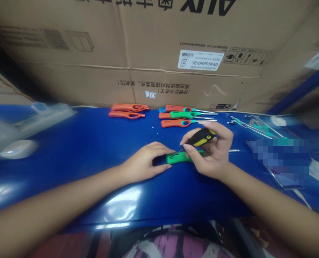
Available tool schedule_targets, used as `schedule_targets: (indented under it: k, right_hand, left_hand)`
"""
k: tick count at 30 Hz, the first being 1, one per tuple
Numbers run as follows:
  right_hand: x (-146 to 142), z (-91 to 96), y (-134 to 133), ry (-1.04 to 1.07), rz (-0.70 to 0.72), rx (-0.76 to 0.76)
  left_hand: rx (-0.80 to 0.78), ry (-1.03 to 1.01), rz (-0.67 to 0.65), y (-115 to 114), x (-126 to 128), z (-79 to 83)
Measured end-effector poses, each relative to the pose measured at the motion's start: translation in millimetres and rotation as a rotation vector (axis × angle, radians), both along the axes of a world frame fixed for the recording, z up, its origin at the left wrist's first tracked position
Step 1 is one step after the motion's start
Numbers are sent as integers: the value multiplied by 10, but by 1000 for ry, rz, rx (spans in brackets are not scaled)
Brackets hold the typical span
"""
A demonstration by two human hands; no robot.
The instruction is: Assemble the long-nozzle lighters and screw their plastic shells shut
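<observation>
A green lighter body (179,157) lies on the blue table (89,150), its metal tube sticking out to the right past my right hand. My left hand (145,163) presses down on its left end, fingers curled over it. My right hand (211,152) grips a black and yellow screwdriver (201,138), tilted with its tip pointing down-left onto the green body. Part of the lighter is hidden under both hands.
Several orange and green lighters (184,115) lie in a row at the back, two orange shells (128,110) to their left. Loose metal tubes with teal parts (252,125) lie at the right. A cardboard box (159,53) walls the back. White objects (19,148) sit at the left.
</observation>
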State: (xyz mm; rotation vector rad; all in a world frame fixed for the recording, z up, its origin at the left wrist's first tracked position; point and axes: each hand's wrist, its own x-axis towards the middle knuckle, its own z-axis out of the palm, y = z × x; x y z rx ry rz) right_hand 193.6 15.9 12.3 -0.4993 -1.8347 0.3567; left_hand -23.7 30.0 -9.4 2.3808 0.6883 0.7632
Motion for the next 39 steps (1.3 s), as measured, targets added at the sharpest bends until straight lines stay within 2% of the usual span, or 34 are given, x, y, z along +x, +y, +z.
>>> schedule_targets:
  k: [4,8,11,17,22,24,28,29,33,37,39]
  right_hand:
    - [7,25,-21,-18,1,-86]
    - [24,177,-61,-129,22,-245]
    - [30,278,-47,-228,13,-284]
    - [19,423,29,-413,-241,-111]
    - [-8,551,53,-391,-59,-222]
    - [-24,545,64,-370,-93,-155]
    - [-29,507,67,-385,-261,104]
    - [-20,509,65,-387,-250,104]
    - [49,548,80,-365,-77,-66]
    - [105,534,102,-281,-216,93]
    - [116,514,102,-254,-203,47]
  left_hand:
    - [5,-2,2,-4,4,-1]
    - [3,-12,7,-5,14,-1]
    - [5,-11,13,-10,29,-9]
    - [14,-8,87,-69,87,0]
    - [-3,20,139,-127,149,39]
    - [2,39,164,-145,183,59]
    - [15,103,197,-180,249,109]
    - [16,113,197,-186,258,115]
    - [9,67,186,-174,254,83]
    - [-14,-24,158,-123,212,3]
    - [-18,-41,141,-106,196,-20]
